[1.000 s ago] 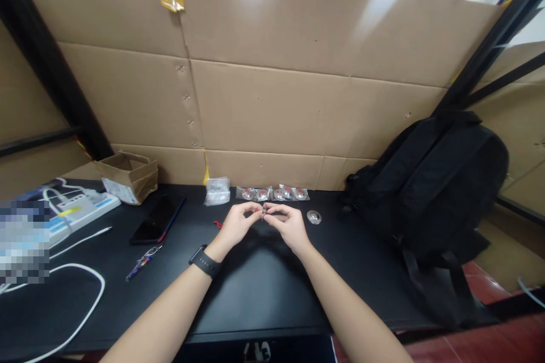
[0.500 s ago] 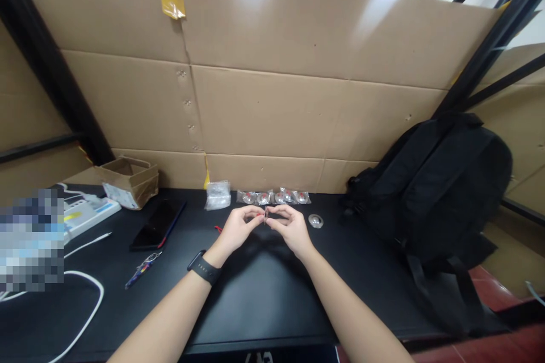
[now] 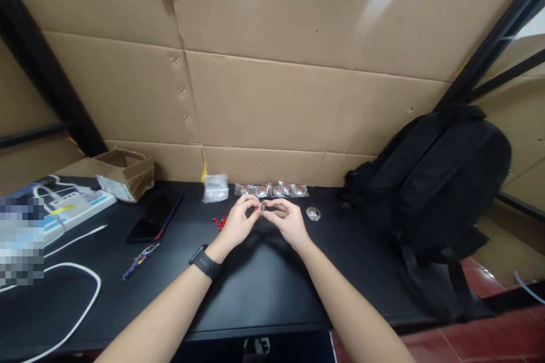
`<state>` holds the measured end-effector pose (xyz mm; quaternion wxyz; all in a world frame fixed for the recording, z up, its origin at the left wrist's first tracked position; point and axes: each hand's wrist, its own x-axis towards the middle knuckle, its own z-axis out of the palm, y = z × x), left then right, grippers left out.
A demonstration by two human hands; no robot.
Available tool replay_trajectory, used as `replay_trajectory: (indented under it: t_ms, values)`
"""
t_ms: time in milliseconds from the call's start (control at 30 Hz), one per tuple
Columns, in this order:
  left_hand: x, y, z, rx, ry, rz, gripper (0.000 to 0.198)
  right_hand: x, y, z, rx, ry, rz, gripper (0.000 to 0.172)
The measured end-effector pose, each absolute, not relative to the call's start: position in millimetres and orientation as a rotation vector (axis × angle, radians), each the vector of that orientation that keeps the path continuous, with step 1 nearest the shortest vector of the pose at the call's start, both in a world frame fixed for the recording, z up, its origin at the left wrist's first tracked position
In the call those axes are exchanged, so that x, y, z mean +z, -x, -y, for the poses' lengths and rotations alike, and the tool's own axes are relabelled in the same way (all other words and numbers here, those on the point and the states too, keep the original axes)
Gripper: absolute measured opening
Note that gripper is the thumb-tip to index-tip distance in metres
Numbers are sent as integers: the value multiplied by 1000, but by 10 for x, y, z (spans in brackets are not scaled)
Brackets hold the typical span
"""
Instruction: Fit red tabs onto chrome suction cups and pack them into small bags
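Above the black desk, my left hand [image 3: 238,225] and my right hand [image 3: 290,226] meet fingertip to fingertip. Both are closed in a pinch on a small clear plastic piece [image 3: 263,209] with a bit of red by it; the fingers cover most of it. Just left of my left hand lies a red cord [image 3: 219,222]. A clear plastic dome [image 3: 313,214] rests on the desk to the right of my right hand. Behind my hands, several clear wrapped round packets with red inside [image 3: 286,189] form a row. Beside them is a stack of clear plastic bags [image 3: 215,188].
At the left are a phone [image 3: 155,216], a keyring [image 3: 140,261], an open cardboard box [image 3: 123,173], a power strip [image 3: 85,215] and a white cable [image 3: 96,289]. A black backpack [image 3: 443,198] stands at the right. Cardboard [image 3: 272,96] walls the back.
The camera view has tilted slightly down, and more of the red cord shows beside my left hand. Both hands keep their pinch on the clear plastic piece, with the fingers shifting slightly.
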<state>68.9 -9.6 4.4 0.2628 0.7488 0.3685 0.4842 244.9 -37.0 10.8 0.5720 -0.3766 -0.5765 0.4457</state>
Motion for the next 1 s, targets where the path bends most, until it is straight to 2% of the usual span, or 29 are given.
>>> replay_trajectory:
  t_ms: [200, 367, 600, 1000]
  values:
    - [145, -674, 210, 1286, -2264, -1188, 15, 92, -2439, 365, 1011, 896, 1357, 33]
    - [124, -687, 189, 1338, -1964, -1082, 11, 131, -2448, 377, 1033, 890, 1330, 33]
    - [98, -653, 120, 1312, -1759, -975, 19, 182, -2462, 392, 1201, 860, 1266, 39]
    - [239, -598, 169, 1404, -2091, -985, 5, 218, -2464, 413, 1209, 858, 1287, 41]
